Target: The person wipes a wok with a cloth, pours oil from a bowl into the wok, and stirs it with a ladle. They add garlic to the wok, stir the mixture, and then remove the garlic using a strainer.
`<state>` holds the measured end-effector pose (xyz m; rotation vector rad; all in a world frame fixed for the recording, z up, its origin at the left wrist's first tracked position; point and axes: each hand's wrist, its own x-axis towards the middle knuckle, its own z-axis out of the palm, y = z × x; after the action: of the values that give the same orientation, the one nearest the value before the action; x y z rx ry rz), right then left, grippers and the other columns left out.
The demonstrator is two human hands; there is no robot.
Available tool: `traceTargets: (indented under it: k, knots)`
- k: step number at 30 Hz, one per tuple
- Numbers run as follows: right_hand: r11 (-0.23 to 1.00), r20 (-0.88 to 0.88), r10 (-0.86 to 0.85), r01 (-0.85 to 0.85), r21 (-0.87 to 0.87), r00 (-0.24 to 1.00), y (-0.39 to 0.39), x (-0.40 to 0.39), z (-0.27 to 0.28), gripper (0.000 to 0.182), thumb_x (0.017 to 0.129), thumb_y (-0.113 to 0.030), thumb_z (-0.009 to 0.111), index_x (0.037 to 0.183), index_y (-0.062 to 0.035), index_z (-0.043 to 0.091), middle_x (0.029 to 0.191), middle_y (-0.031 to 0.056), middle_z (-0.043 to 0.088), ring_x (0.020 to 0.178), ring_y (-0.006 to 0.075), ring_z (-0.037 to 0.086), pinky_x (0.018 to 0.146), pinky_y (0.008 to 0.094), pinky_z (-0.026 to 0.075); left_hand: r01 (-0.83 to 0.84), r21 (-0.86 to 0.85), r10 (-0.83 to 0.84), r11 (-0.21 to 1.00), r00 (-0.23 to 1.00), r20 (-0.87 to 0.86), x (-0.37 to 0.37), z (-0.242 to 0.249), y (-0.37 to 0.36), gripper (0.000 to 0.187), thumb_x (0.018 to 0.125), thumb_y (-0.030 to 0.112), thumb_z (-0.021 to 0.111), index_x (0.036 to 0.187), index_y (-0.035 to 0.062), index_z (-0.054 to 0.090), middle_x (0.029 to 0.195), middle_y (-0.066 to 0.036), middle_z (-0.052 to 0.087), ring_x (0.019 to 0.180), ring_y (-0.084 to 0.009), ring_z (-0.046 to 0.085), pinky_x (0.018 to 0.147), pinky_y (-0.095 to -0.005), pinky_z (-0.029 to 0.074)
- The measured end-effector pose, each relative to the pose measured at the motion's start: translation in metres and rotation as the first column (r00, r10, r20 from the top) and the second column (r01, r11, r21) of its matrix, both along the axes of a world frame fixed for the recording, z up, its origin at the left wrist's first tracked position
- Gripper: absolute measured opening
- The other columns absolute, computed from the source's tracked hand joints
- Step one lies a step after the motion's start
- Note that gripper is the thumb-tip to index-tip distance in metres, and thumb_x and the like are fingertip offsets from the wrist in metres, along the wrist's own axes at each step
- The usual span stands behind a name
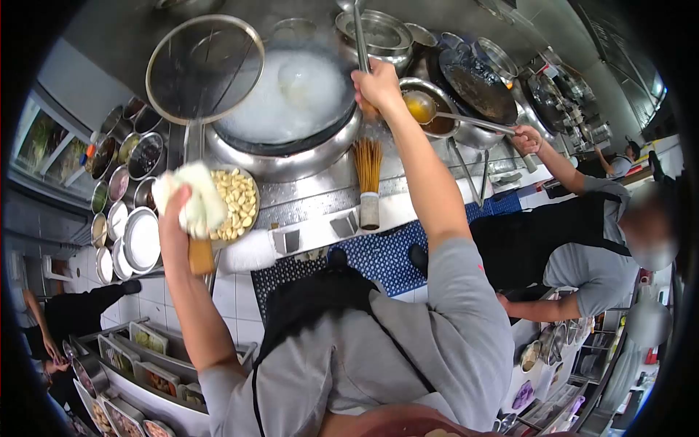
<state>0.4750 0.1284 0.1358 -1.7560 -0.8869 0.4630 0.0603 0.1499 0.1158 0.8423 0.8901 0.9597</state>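
My left hand (175, 211) is closed around a folded white cloth (193, 197), beside a bowl of pale peeled cloves (237, 204). Just below the cloth is a wooden handle (201, 256), and a round mesh strainer (206, 69) lies above, over the wok's left side. My right hand (378, 86) grips a long metal handle (361, 40) at the right rim of the wok (287, 95), which holds foamy, steaming white liquid. A bamboo brush (368, 171) lies on the steel counter below that hand.
A co-worker (575, 240) on the right holds a ladle (473, 122) over a pot of brown liquid (437, 127). Metal seasoning bowls (142, 237) stand at left. A rolled white towel (248, 252) lies at the counter edge (320, 237). Food bins (156, 375) are lower left.
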Motion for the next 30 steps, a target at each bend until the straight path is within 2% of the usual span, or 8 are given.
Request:
traceTargets:
  k: [9,13,16,17,19,21,26,30]
  knots:
    - [0.926,-0.386,-0.162,0.275,0.258,0.908,0.188,0.142,0.033,0.004,0.082,0.005,0.057,0.08,0.0084,0.057,0.065,0.0132,0.059,0.048,0.0218,0.059,0.041,0.0356,0.048,-0.171,-0.08,0.178,0.982,0.98,0.087,-0.034,-0.039,-0.069,0.06,0.088,0.033,0.063,0.131,-0.0049,0.044,0.108,-0.02,0.063,0.089,-0.0284,0.066,0.078,-0.0345,0.056]
    - [0.828,-0.743,0.247,0.263,0.495,0.622,0.228,0.181,0.023,0.009,0.088,-0.005,0.057,0.082,0.0021,0.056,0.065,0.01,0.058,0.05,0.0197,0.056,0.043,0.0321,0.048,-0.2,-0.022,0.2,0.98,0.979,0.047,-0.008,-0.026,-0.082,0.065,0.085,0.037,0.068,0.13,-0.0036,0.045,0.109,-0.02,0.062,0.091,-0.0273,0.065,0.079,-0.0343,0.056]
    - [0.702,-0.704,0.642,0.138,0.699,0.303,0.19,0.184,-0.009,0.013,0.09,-0.011,0.057,0.081,-0.0015,0.056,0.065,0.0073,0.057,0.052,0.0164,0.054,0.043,0.0303,0.047,-0.172,-0.052,0.175,0.984,0.982,0.073,0.003,-0.027,-0.085,0.067,0.084,0.038,0.069,0.13,-0.0033,0.044,0.111,-0.02,0.061,0.092,-0.0266,0.065,0.081,-0.0343,0.056]
    - [0.695,-0.689,0.65,0.116,0.71,0.319,0.169,0.187,-0.024,0.014,0.089,-0.006,0.056,0.076,-0.0006,0.056,0.063,0.0074,0.055,0.052,0.0178,0.055,0.044,0.0325,0.047,-0.186,-0.059,0.191,0.981,0.978,0.088,0.006,-0.028,-0.082,0.067,0.084,0.038,0.069,0.13,-0.0033,0.044,0.111,-0.02,0.061,0.092,-0.0263,0.065,0.082,-0.0343,0.056]
    - [0.893,-0.747,0.148,0.236,0.382,0.648,0.14,0.186,-0.032,0.011,0.087,-0.004,0.057,0.077,0.0009,0.056,0.062,0.0079,0.055,0.048,0.0181,0.054,0.041,0.0329,0.045,-0.256,-0.073,0.259,0.964,0.965,0.032,0.02,-0.021,-0.074,0.076,0.075,0.04,0.077,0.126,-0.0076,0.046,0.104,-0.019,0.064,0.08,-0.0224,0.065,0.067,-0.0311,0.055]
    - [0.974,-0.462,-0.086,0.172,0.147,0.882,0.11,0.183,-0.033,0.007,0.084,-0.002,0.057,0.079,0.002,0.059,0.064,0.0082,0.058,0.046,0.0172,0.055,0.04,0.0306,0.045,-0.249,-0.08,0.252,0.965,0.967,0.031,0.02,-0.024,-0.072,0.078,0.075,0.04,0.077,0.127,-0.0076,0.046,0.105,-0.02,0.064,0.08,-0.0227,0.066,0.068,-0.0311,0.055]
    - [0.953,-0.134,-0.253,0.224,-0.202,0.958,0.108,0.204,-0.059,0.007,0.078,0.003,0.055,0.076,0.0033,0.061,0.061,0.0098,0.057,0.048,0.02,0.057,0.042,0.0315,0.049,-0.146,-0.023,0.146,0.989,0.989,0.001,0.012,-0.035,-0.06,0.07,0.083,0.036,0.072,0.131,-0.0057,0.042,0.11,-0.021,0.062,0.087,-0.0248,0.065,0.074,-0.0317,0.055]
    - [0.909,-0.923,0.133,0.326,0.259,0.362,0.147,0.228,-0.052,0.008,0.077,0.004,0.052,0.074,-0.0026,0.055,0.061,0.007,0.054,0.05,0.0205,0.054,0.047,0.0288,0.051,-0.191,-0.041,0.192,0.981,0.981,0.027,0.016,-0.034,-0.061,0.071,0.081,0.037,0.073,0.129,-0.0057,0.044,0.108,-0.02,0.064,0.086,-0.0241,0.066,0.073,-0.0315,0.055]
